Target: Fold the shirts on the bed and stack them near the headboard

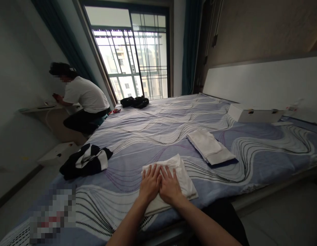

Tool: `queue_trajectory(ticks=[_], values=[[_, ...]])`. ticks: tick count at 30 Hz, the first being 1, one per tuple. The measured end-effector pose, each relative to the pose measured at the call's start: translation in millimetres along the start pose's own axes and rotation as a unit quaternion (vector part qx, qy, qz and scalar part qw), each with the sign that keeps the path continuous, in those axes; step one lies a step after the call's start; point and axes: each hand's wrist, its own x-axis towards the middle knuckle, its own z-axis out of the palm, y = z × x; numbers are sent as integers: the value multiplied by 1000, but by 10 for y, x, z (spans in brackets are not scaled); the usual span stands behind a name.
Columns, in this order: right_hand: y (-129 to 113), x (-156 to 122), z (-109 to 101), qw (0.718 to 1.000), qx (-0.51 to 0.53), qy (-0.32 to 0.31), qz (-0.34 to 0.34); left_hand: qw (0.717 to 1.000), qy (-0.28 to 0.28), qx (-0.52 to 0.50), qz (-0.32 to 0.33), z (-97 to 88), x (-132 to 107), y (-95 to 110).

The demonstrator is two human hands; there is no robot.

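A folded white cloth (185, 179), perhaps a garment, lies near the front edge of the bed (137, 136). Both of my hands rest flat on top of it, side by side, with the thumbs close together. The fingers of my left hand (149, 184) are stretched out and pointing away from me. My right hand (170, 186) lies palm down in the same way, touching the left. To the right, apart from my hands, is a folded stack of white and dark blue cloth (208, 147).
A crumpled black and white garment (88, 160) lies on the bed's left side. Dark clothing (134, 101) sits at the far end. On the right stand a white box (255, 113) and a clear bottle (294, 107). Another person (83, 94) sits at a small wall shelf (39, 108).
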Motion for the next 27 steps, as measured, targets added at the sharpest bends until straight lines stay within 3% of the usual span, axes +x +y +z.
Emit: queue_trajectory(ticks=[4, 9, 11, 13, 16, 20, 23, 27], values=[[170, 63, 46, 992, -47, 77, 90, 994, 0, 28, -108, 58, 46, -183], [455, 111, -86, 942, -53, 186, 276, 970, 78, 24, -230, -14, -172, -329], [600, 130, -191, 931, -7, 172, 322, 965, 92, 17, -245, 6, -276, -312], [724, 157, -315, 929, 52, 120, 347, 968, 83, 6, -239, 37, -352, -269], [797, 210, -467, 941, 76, 60, 325, 972, 54, -34, -226, 53, -394, -214], [733, 247, -521, 958, 25, 62, 278, 958, 60, -184, -214, -23, -378, -188], [727, 202, -542, 956, 117, 72, 257, 899, 67, -376, -214, -94, -384, -109], [902, 30, -730, 927, 285, 123, 213, 774, 62, -571, -266, -78, -401, 166]])
